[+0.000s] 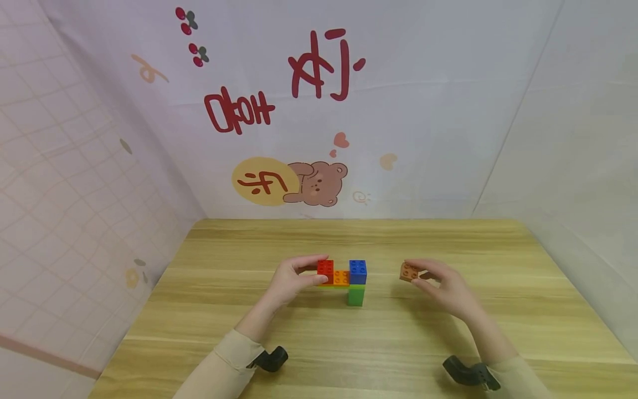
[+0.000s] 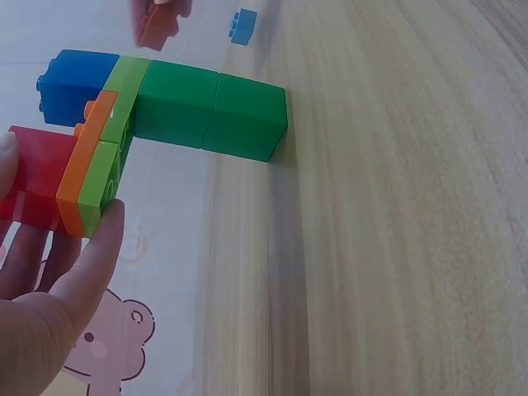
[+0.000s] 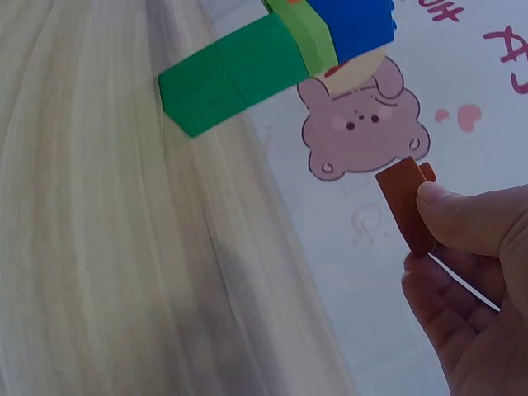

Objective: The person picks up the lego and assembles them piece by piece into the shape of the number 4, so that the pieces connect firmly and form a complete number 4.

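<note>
A block build stands on the table: stacked green bricks (image 1: 355, 296) at its right, a thin light-green layer (image 2: 124, 91), a blue brick (image 1: 358, 271) on top, an orange brick (image 1: 341, 277) and a red brick (image 1: 325, 269) at the left. My left hand (image 1: 288, 285) grips the red brick's end, thumb in front and fingers behind; one fingertip touches the light-green underside in the left wrist view. To the right of the build, my right hand (image 1: 448, 291) pinches a brown brick (image 1: 409, 272) between thumb and fingers, apart from the build.
A light-blue brick (image 2: 242, 27) shows beyond the right hand in the left wrist view; I cannot make it out from the head. The wooden table (image 1: 319, 354) meets a printed white backdrop (image 1: 428, 111) behind the build. Black straps (image 1: 271, 359) sit on both wrists.
</note>
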A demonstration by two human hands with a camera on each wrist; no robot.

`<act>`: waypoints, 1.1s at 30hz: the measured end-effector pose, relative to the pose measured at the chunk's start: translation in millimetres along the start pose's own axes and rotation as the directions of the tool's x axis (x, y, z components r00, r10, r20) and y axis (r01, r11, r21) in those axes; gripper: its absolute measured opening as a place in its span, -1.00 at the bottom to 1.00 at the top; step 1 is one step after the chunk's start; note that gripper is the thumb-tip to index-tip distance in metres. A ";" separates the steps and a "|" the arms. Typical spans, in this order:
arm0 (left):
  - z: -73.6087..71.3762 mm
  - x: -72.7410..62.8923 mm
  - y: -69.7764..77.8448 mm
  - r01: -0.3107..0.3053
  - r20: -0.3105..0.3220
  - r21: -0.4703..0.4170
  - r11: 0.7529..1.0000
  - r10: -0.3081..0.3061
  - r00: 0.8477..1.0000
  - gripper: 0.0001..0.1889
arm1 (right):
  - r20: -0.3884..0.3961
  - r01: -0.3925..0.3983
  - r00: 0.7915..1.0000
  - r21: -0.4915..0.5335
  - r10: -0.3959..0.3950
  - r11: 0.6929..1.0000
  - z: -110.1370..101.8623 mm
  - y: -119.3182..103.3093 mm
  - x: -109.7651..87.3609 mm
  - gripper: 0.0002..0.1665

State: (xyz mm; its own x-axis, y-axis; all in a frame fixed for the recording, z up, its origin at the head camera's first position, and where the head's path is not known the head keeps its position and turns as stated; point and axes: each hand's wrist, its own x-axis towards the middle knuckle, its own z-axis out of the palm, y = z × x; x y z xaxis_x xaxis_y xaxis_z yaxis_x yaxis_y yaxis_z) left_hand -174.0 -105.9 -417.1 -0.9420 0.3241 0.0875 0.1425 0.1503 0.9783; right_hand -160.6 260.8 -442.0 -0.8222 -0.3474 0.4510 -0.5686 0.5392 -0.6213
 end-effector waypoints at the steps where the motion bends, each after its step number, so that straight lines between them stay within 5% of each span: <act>1: 0.0 0.1 0.0 0.001 -0.001 0.000 1.000 -0.001 1.000 -0.53 | -0.001 0.008 1.000 0.001 -0.008 1.000 1.3 -2.1 1.9 -0.48; 33: 0.5 0.8 1.5 -0.016 0.000 0.016 1.000 0.016 1.000 -0.56 | 0.046 0.130 0.990 0.038 -0.131 0.991 20.4 -60.3 54.6 -0.50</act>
State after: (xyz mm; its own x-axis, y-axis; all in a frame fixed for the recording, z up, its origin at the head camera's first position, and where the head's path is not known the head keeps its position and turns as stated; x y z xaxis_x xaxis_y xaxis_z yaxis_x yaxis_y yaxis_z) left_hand -174.5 -105.0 -415.7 -0.9396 0.3266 0.1026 0.1620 0.1601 0.9737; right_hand -171.7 193.6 -393.0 -0.7407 -0.4501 0.4987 -0.6710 0.4597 -0.5817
